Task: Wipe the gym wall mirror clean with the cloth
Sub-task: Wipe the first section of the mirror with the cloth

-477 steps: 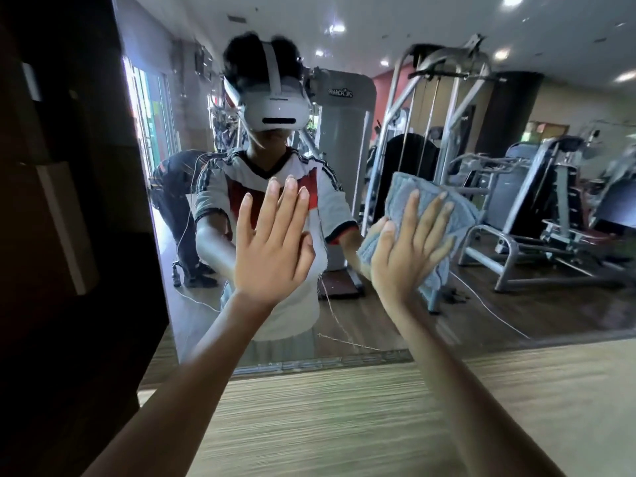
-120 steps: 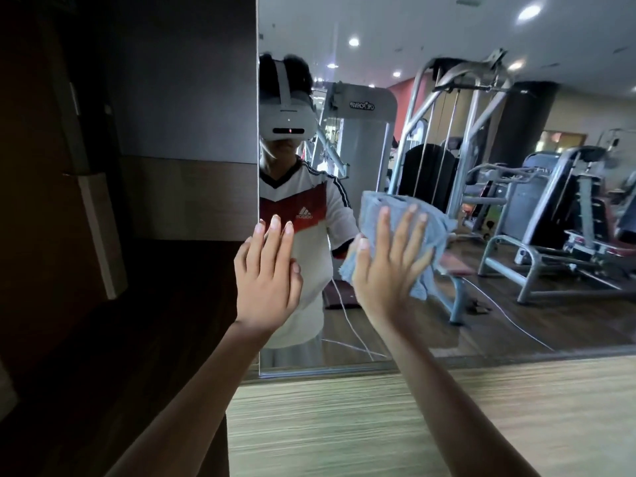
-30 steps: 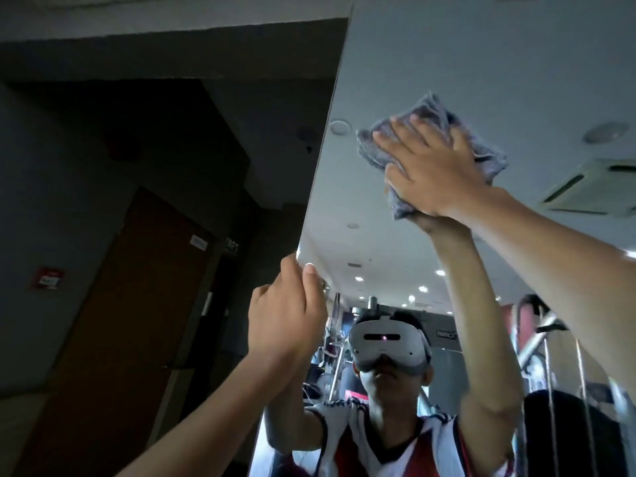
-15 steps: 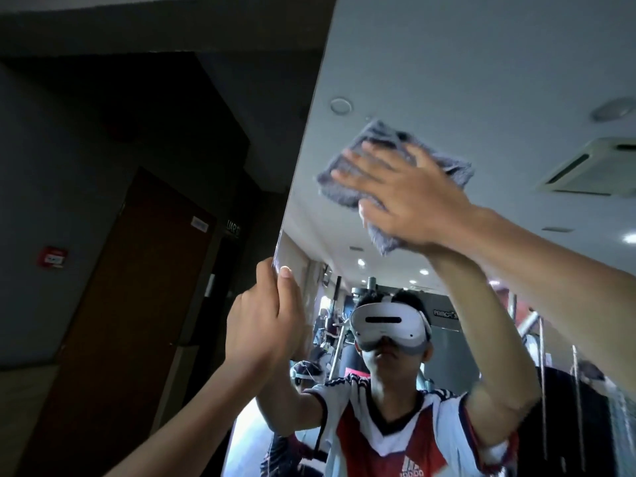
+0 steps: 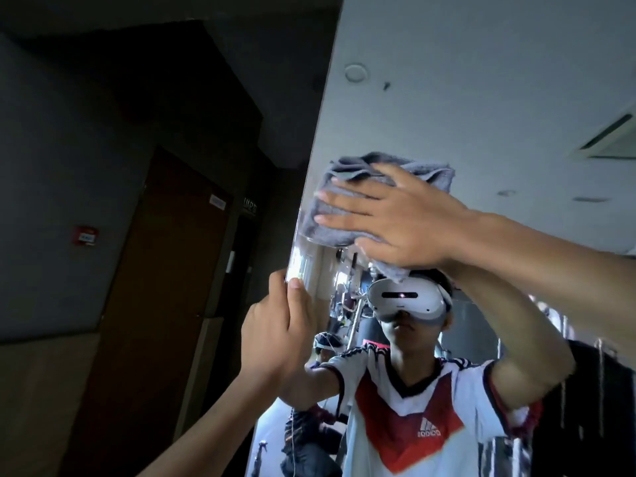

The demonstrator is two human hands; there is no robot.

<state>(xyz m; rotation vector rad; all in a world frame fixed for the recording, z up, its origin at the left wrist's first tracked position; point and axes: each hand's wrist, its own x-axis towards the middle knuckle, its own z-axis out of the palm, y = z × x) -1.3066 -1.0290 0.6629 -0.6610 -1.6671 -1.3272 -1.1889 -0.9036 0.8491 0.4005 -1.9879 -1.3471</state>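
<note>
The wall mirror [image 5: 481,98] fills the right half of the view, its left edge running down the middle. A grey-blue folded cloth [image 5: 347,208] lies flat on the glass close to that left edge. My right hand [image 5: 395,218] is spread flat over the cloth and presses it against the mirror. Lower down, my left hand [image 5: 278,335] rests at the mirror's left edge with fingers together and pointing up, holding nothing. The glass reflects my arms, a white and red shirt and a headset.
Left of the mirror is a dark wall with a brown door [image 5: 161,287] and a small red alarm box [image 5: 84,235]. The mirror reflects a ceiling with a vent [image 5: 612,136] and gym machines low down.
My right hand has slid the cloth down and left along the glass, from high on the mirror to its left edge. My left hand stays at the mirror's edge.
</note>
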